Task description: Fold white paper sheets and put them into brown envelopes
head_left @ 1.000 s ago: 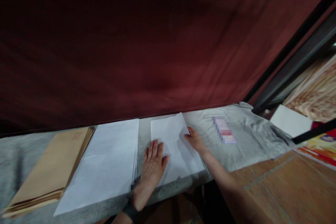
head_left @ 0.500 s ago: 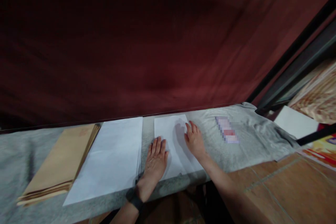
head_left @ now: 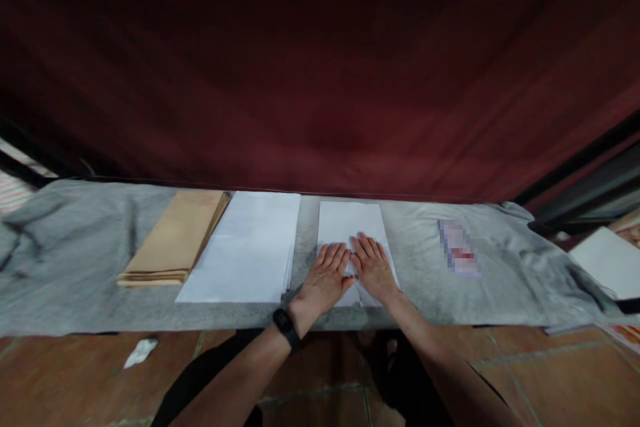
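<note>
A white sheet of paper (head_left: pixel 349 219) lies in front of me on a grey cloth-covered surface (head_left: pixel 420 303). My left hand (head_left: pixel 327 275), with a dark watch on its wrist, rests flat on the sheet's left part, fingers stretched out. Beside it my right hand (head_left: pixel 373 267) lies flat on the right part, fingers extended, the two hands nearly touching. Neither hand grips anything. To the left is a stack of larger white paper (head_left: pixel 243 247), and past it a pile of brown envelopes (head_left: pixel 175 237).
A pinkish, pixelated strip (head_left: pixel 459 250) lies on the cloth to the right. Dark red fabric (head_left: pixel 320 80) hangs behind the surface. A white box-like object (head_left: pixel 607 260) is at the far right. A crumpled white scrap (head_left: pixel 141 352) lies on the tiled floor.
My hands have come together over the sheet, the right one lowered flat onto it and the left moved further in. The camera view has turned and levelled.
</note>
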The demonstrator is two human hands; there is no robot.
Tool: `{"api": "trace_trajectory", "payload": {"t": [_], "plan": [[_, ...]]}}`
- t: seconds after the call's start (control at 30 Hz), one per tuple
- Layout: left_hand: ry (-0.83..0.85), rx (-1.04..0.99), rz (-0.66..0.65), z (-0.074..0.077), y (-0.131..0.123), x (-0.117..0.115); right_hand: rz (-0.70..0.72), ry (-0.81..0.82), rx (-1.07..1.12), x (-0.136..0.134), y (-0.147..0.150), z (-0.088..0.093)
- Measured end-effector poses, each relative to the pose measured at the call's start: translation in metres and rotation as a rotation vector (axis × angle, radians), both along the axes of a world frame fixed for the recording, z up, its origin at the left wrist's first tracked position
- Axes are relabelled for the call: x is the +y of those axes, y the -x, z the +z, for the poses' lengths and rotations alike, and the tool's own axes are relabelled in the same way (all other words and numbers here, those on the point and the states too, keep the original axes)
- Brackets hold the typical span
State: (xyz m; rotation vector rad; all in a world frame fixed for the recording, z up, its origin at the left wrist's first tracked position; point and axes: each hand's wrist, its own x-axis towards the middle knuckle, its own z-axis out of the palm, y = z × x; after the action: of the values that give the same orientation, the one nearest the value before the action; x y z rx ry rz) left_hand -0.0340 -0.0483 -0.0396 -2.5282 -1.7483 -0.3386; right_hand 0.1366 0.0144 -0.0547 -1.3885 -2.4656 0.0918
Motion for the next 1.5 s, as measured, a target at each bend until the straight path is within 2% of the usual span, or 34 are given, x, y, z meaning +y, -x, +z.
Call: {"api": "trace_trajectory", "payload": {"t": [0.17, 0.37, 0.7, 0.83, 0.97, 1.1, 1.3, 1.5], "plan": [[0.010, 0.030, -0.021, 0.005, -0.005, -0.002, -0.005, -0.032, -0.054, 0.002, -0.011, -0.004], [0.033, 0.055, -0.050, 0.004, -0.005, -0.002, -0.039, -0.045, -0.093, 0.010, -0.026, -0.008], [0.035, 0.059, -0.044, -0.002, -0.005, 0.002, -0.169, -0.047, -0.144, 0.010, -0.031, 0.002], [-0.008, 0.028, -0.066, -0.006, -0.001, 0.004, -0.109, -0.030, -0.107, -0.005, -0.019, 0.006], [-0.086, -0.027, -0.068, -0.014, 0.005, 0.003, -0.003, -0.012, -0.076, -0.021, -0.010, 0.002], [-0.118, -0.030, -0.071, -0.018, 0.014, -0.001, -0.015, -0.011, -0.053, -0.026, -0.010, -0.001], [-0.128, -0.063, -0.028, -0.025, 0.022, -0.002, -0.062, -0.009, -0.053, -0.018, -0.017, 0.004], [-0.135, -0.038, 0.053, -0.029, 0.022, -0.005, -0.174, 0.007, -0.091, -0.001, -0.047, 0.005]]}}
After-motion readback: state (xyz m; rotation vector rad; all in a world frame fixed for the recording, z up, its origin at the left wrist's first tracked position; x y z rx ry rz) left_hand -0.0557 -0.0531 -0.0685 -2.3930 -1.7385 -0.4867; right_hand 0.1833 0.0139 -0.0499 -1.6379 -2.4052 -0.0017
